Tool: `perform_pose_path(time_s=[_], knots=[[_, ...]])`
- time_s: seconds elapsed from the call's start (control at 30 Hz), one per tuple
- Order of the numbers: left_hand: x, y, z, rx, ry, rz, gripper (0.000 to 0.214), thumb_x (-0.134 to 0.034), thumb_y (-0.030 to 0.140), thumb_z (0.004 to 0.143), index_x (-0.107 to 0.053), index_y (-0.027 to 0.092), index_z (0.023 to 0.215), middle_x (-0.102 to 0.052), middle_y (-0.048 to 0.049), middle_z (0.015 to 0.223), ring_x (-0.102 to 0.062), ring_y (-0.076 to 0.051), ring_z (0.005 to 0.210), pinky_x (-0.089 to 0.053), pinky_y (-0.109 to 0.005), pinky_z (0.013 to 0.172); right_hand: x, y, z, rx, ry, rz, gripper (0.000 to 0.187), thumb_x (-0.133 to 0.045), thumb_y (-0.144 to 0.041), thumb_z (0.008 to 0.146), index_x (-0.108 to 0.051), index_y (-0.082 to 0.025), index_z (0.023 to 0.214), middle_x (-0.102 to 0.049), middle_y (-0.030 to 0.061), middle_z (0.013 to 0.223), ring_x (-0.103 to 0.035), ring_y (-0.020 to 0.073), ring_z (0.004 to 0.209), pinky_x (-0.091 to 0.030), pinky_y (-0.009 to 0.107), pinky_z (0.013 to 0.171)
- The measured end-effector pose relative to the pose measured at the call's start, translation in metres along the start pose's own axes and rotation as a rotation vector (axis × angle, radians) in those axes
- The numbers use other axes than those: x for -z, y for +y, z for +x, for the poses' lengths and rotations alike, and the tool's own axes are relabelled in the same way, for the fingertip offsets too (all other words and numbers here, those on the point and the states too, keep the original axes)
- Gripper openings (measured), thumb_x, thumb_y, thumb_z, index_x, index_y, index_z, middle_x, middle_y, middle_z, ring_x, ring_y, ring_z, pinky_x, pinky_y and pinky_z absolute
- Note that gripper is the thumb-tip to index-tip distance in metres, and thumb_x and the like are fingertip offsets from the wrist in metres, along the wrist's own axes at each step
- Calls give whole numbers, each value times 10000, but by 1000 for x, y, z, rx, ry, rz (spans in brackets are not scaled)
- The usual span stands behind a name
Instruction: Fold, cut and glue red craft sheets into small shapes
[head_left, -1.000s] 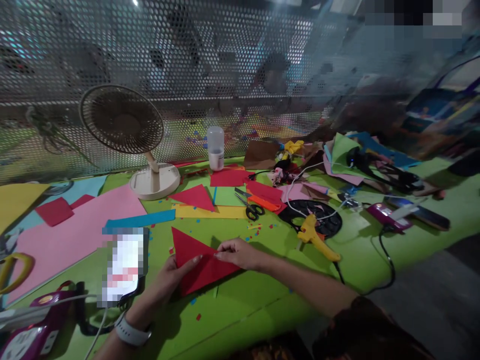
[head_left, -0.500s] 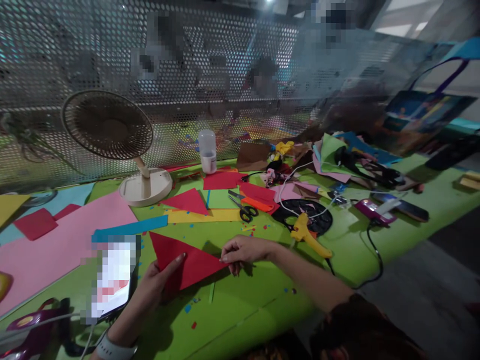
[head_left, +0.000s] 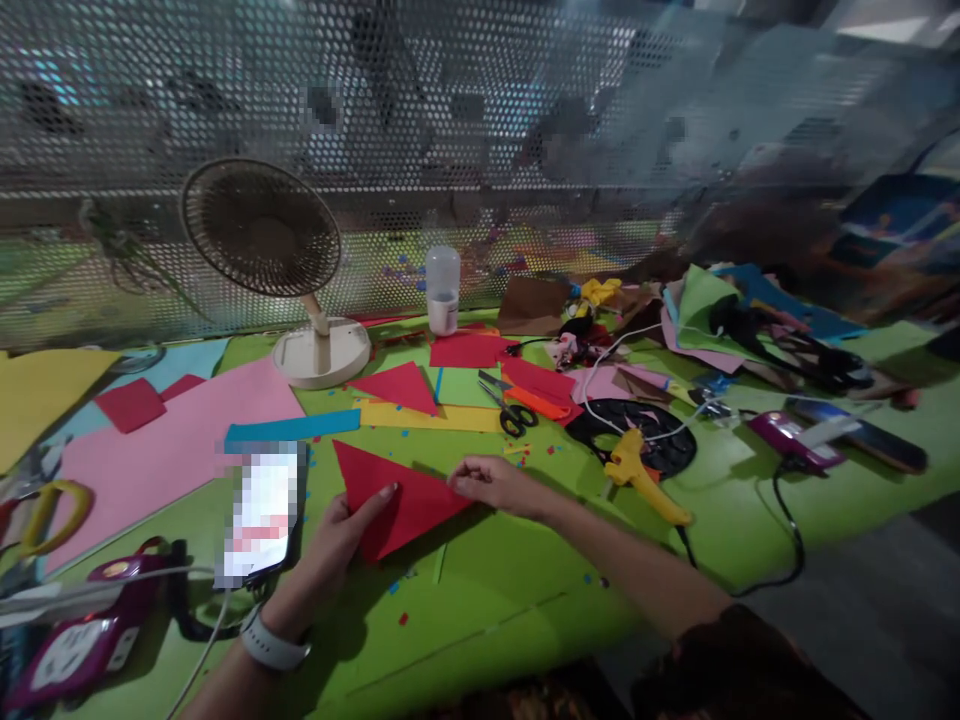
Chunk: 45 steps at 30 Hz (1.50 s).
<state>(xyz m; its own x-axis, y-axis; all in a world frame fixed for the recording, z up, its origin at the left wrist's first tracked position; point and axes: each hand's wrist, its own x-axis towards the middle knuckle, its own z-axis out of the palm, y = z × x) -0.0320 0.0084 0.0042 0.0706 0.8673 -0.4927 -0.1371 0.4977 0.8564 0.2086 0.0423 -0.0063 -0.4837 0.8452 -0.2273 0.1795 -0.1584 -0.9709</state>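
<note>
Our left forearm (head_left: 234, 682) slants in from the near edge of the worktop (head_left: 510, 600), and our left hand (head_left: 341, 540) is clamped, thumb (head_left: 377, 503) extended rightward on top, its fingers mostly out of sight below. Our right forearm (head_left: 630, 548) crosses the same edge farther right, our right hand (head_left: 491, 483) curled, fingertips (head_left: 460, 483) drawn into a pinch

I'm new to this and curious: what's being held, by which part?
A red triangular sheet: left hand grips its left side, right hand pinches near its right corner.
</note>
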Motion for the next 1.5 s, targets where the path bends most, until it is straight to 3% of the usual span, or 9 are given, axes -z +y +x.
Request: perform_pose_path(time_s=[0.1, 0.23, 0.37, 0.6, 0.77, 0.87, 1.2, 1.37, 1.5], knots=[[-2, -3, -2, -1, -47, -12, 374, -787, 431, 692, -691, 137, 903, -751, -93, 812, -697, -203, 606, -557, -268, 522, -13, 4, -4, -66, -16, 92, 421, -704, -569, 706, -588, -178, 810, -613, -40, 617, -556, 93, 541, -424, 214, 512], [0, -3, -1, -20, -9, -158, 364, -785, 394, 708, -688, 159, 969, -757, -90, 903, -719, -235, 738, -590, -311, 645, -16, 7, -5, -134, -53, 124, 432, -702, -580, 681, -567, -177, 756, -598, -45, 535, -544, 84, 462, -422, 207, 471], [1, -3, 1, -29, -15, -207, 315, -777, 398, 721, -697, 134, 873, -755, -92, 804, -698, -190, 623, -560, -251, 552, -10, 4, -6, -154, -46, 96, 417, -703, -566, 686, -576, -173, 742, -586, -48, 506, -520, 72, 433, -404, 197, 450], [3, -3, 6, -174, -7, -255, 279, -798, 326, 703, -712, 130, 881, -754, -69, 819, -698, -179, 706, -572, -264, 697, 7, 3, -3, -62, 199, 164, 380, -721, -531, 701, -570, -183, 716, -558, -56, 488, -480, 69, 415, -386, 198, 437], [8, 3, 9, -234, 63, -264, 297, -792, 338, 700, -689, 166, 920, -724, -6, 766, -624, -103, 560, -535, -214, 564, 20, 4, 0, -36, 283, 196, 331, -739, -476, 705, -576, -188, 713, -537, -58, 488, -454, 72, 417, -363, 206, 432], [11, 9, 6, -286, 100, -192, 241, -774, 357, 714, -667, 164, 812, -680, 13, 670, -612, -97, 552, -509, -194, 535, 25, 0, 0, -24, 316, 174, 334, -745, -476, 690, -568, -192, 694, -520, -59, 481, -436, 76, 412, -348, 215, 424], [25, 19, -17, -247, 43, -26, 219, -713, 353, 772, -622, 161, 716, -684, -25, 623, -645, -130, 549, -491, -213, 514, 26, -8, -1, -148, 282, 268, 262, -735, -401, 682, -573, -196, 706, -505, -66, 471, -423, 73, 406, -313, 205, 403], [28, 13, -20, -179, 21, -76, 230, -729, 363, 753, -611, 166, 759, -678, -16, 629, -642, -131, 556, -503, -220, 531, 17, -13, 4, -77, 358, 400, 230, -705, -391, 705, -578, -213, 776, -649, -15, 706, -601, 126, 618, -476, 237, 545], [27, 5, -16, -118, 53, -106, 247, -736, 393, 748, -617, 185, 808, -692, -10, 660, -648, -138, 566, -522, -238, 553, 4, -10, 1, -166, 200, 551, 329, -651, -457, 767, -583, -230, 995, -713, 43, 961, -680, 180, 775, -558, 307, 618]])
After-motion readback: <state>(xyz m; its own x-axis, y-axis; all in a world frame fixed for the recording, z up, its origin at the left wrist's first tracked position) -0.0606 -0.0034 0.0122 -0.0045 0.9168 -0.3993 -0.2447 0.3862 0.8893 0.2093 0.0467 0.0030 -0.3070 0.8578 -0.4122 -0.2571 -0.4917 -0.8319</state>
